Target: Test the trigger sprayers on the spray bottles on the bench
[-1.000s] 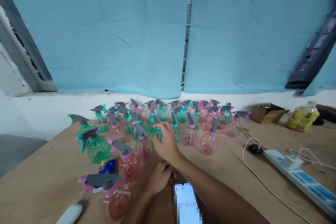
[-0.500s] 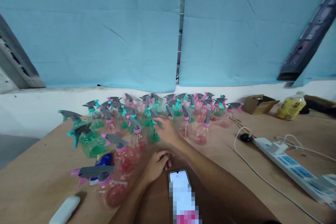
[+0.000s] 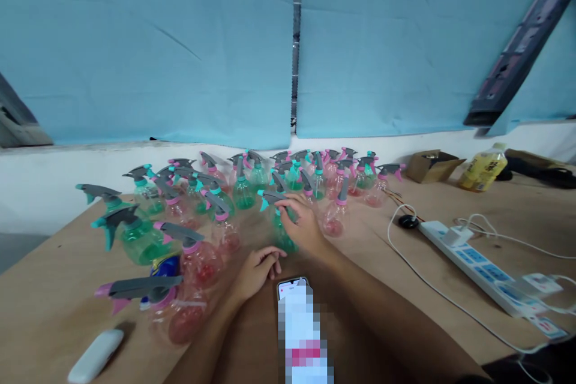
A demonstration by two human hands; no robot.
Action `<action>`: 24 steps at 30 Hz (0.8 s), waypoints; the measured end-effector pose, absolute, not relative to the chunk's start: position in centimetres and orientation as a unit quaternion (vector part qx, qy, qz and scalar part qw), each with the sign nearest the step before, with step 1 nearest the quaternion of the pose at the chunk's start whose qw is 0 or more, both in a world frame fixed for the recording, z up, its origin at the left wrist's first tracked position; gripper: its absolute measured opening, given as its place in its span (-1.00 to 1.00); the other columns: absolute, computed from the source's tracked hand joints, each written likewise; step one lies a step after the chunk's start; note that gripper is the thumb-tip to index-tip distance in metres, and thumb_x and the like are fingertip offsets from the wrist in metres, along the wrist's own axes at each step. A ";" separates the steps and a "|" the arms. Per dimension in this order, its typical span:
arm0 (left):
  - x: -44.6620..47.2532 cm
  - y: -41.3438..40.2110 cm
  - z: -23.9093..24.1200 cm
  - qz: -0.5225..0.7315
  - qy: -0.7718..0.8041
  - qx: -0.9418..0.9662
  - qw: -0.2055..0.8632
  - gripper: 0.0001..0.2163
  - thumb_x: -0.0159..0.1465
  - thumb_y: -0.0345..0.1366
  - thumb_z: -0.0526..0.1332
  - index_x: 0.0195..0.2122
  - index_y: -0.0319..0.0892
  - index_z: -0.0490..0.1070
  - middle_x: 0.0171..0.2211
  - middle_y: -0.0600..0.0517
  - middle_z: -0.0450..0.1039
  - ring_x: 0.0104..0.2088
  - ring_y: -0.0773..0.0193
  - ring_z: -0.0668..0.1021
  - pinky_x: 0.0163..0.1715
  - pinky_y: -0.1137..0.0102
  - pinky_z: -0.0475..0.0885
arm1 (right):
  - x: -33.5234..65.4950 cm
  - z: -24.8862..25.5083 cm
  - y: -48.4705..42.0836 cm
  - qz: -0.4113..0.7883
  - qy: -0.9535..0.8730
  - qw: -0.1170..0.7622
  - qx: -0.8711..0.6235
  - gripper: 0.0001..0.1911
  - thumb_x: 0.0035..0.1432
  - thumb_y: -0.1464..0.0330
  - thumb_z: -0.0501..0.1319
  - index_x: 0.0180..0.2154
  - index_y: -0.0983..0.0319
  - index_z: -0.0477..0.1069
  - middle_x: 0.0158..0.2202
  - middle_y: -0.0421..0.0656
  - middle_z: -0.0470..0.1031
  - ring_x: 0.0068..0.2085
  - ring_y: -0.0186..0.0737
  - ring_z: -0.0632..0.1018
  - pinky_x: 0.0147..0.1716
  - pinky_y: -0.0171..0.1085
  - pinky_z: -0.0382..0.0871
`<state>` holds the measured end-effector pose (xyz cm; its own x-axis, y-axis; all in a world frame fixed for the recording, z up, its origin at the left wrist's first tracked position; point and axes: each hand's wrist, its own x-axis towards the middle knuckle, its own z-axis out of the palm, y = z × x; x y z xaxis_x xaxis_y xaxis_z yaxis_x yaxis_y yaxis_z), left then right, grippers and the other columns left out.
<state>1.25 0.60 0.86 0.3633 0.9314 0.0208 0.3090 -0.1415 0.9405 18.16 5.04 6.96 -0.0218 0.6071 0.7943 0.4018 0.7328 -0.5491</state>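
My right hand grips a clear green spray bottle near its neck, with the fingers up at the grey and teal spray head. The bottle stands upright on the table, partly hidden behind the hand. My left hand rests low over the table, fingers loosely bent and apart, holding nothing. Left of it stands a pink spray bottle, with another pink one nearer to me. Just below the hands lies a phone, its screen lit and mostly blurred out.
Several green and pink spray bottles crowd the table toward the wall. At left lie a blue packet and a white rounded object. On the right are a power strip with cables, a cardboard box and a yellow-labelled bottle.
The green spray bottle has shifted right along the table with my right hand. My left hand stays near its place. The whole view has swung slightly to the right.
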 end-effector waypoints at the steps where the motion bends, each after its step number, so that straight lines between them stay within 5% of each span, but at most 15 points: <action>1: 1.2 0.6 0.9 0.331 0.456 0.680 0.470 -0.70 0.31 -0.18 0.05 -0.21 -0.23 0.52 -0.52 0.07 0.47 -0.58 0.37 0.44 -0.50 0.47 0.28 | 18.5 6.6 5.0 0.091 -0.702 0.612 -0.354 -0.79 0.21 0.44 0.14 -0.17 0.16 0.53 -0.11 -0.11 0.50 0.00 -0.16 0.48 0.03 -0.16 0.33; 9: 1.2 0.4 1.3 0.328 0.465 0.679 0.463 -0.72 0.30 -0.22 0.04 -0.24 -0.23 0.51 -0.53 0.07 0.46 -0.58 0.37 0.44 -0.50 0.47 0.29 | 18.6 4.1 4.6 0.123 -0.646 0.677 -0.331 -0.79 0.21 0.42 0.18 -0.12 0.14 0.49 -0.08 -0.09 0.48 -0.03 -0.15 0.52 0.00 -0.16 0.40; 14: 1.2 0.5 1.1 0.333 0.457 0.679 0.469 -0.72 0.31 -0.18 0.05 -0.28 -0.23 0.49 -0.53 0.07 0.46 -0.58 0.36 0.44 -0.50 0.46 0.28 | 17.7 3.6 5.0 0.257 -0.567 0.728 -0.289 -0.48 0.13 0.37 0.30 0.10 0.13 0.23 -0.02 -0.03 0.46 -0.03 -0.14 0.54 -0.06 -0.16 0.47; 18: 1.2 0.5 1.0 0.335 0.448 0.676 0.480 -0.71 0.32 -0.17 0.05 -0.28 -0.22 0.49 -0.51 0.07 0.46 -0.56 0.36 0.44 -0.49 0.46 0.29 | 18.8 5.0 5.9 0.370 -0.614 0.635 -0.288 -0.47 0.09 0.28 0.35 0.11 0.15 0.34 0.04 -0.04 0.49 0.06 -0.09 0.51 0.05 -0.11 0.41; 24: 1.3 0.4 1.3 0.329 0.457 0.671 0.482 -0.71 0.31 -0.15 0.05 -0.27 -0.23 0.49 -0.52 0.06 0.46 -0.57 0.36 0.44 -0.49 0.46 0.29 | 20.6 6.4 7.0 0.397 -0.718 0.501 -0.276 -0.71 0.13 0.20 0.31 -0.15 0.21 0.55 -0.35 -0.18 0.56 -0.22 -0.14 0.56 -0.14 -0.15 0.46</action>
<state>1.33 0.42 1.30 0.3653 0.9309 0.0009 0.2960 -0.1170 0.9480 20.59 6.97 6.44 -0.3452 0.7941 0.5002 -0.0010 0.5326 -0.8463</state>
